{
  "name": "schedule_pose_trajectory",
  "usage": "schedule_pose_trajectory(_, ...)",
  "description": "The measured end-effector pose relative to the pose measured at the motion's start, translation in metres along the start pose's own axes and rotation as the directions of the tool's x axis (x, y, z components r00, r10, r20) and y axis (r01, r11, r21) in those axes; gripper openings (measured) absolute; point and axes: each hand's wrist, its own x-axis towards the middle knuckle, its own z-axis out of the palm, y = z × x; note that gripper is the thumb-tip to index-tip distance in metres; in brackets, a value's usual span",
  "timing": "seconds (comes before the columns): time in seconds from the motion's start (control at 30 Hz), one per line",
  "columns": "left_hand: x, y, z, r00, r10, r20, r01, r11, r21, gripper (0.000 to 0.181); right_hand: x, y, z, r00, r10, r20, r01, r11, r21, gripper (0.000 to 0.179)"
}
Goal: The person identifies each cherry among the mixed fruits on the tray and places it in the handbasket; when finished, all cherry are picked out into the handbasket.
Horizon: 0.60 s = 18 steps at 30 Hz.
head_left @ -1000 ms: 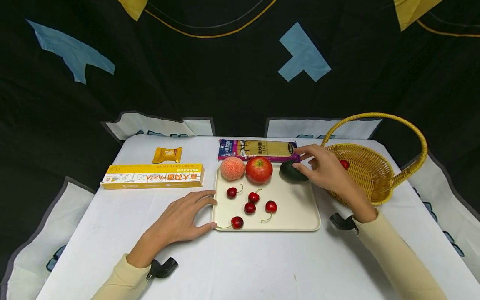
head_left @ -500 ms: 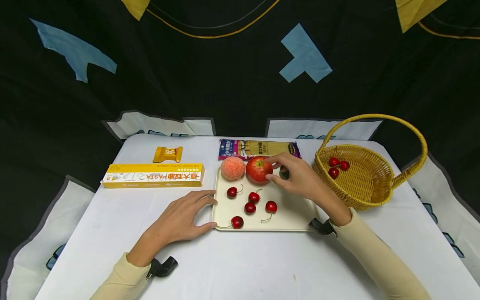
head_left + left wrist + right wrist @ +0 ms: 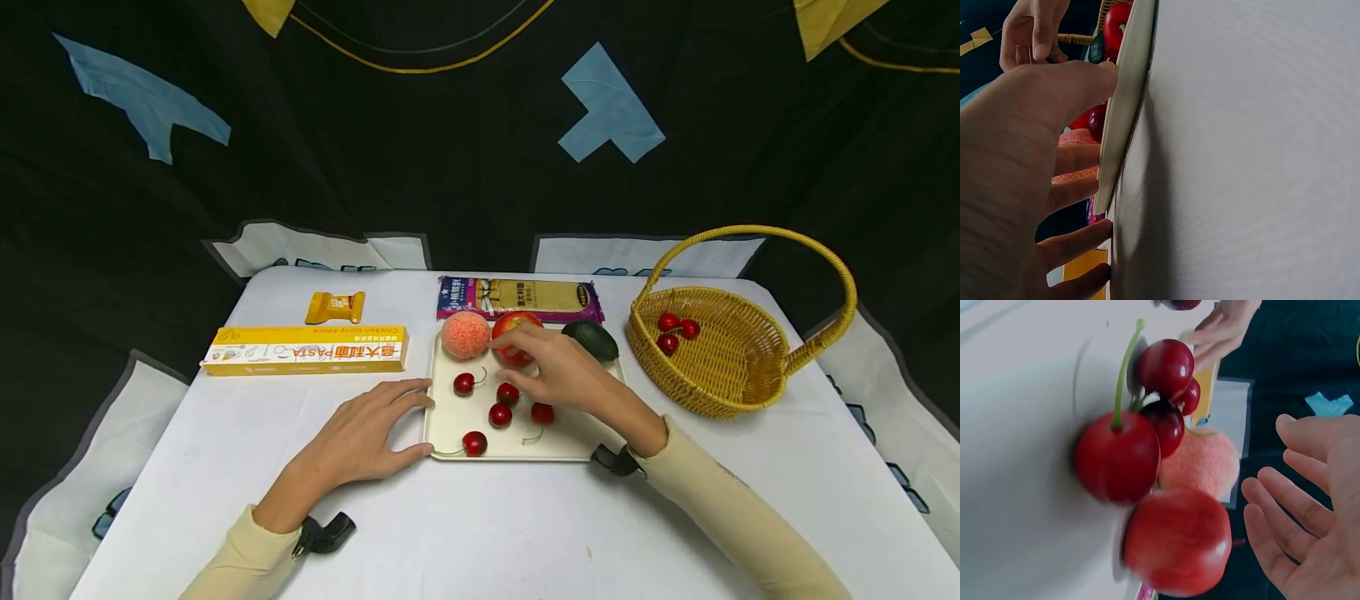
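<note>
My left hand [image 3: 363, 433] touches the left edge of the cream tray [image 3: 448, 417] with its fingertips, fingers spread. Over the tray hovers my right hand [image 3: 562, 367], fingers loosely bent and holding nothing; in the right wrist view it is apart from the fruit. Beneath and beside it lie several stemmed cherries [image 3: 500, 416] and a red apple [image 3: 517, 320], which the hand partly hides in the head view. Along the tray's far side are a pink fuzzy peach [image 3: 465, 335] and a dark green avocado-like fruit [image 3: 592, 340].
To the right stands a yellow wicker basket [image 3: 750, 362] with a tall handle and three cherries [image 3: 668, 342] inside. Behind the tray lies a purple pasta packet [image 3: 525, 298]. A pasta box [image 3: 306, 350] and a small yellow wrapped snack [image 3: 334, 307] are at left.
My right hand has moved left from beside the basket, past the dark green fruit and apple, then nearer to me over the cherries. My left hand has stayed at the tray's edge.
</note>
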Motion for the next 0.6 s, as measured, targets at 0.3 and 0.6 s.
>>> schedule_pose_trajectory(0.3,0.000,0.001,-0.001,1.000,0.002,0.004,-0.002,1.000,-0.002,0.054,0.011,-0.007,0.018,0.997,-0.053,0.062,0.056,0.997,-0.052,0.038)
schedule_pose_trajectory(0.6,0.000,0.000,-0.001,1.000,-0.002,-0.002,0.002,1.000,-0.009,0.055,0.024,-0.007,0.034,0.990,-0.086,0.114,0.090,0.996,-0.029,0.035)
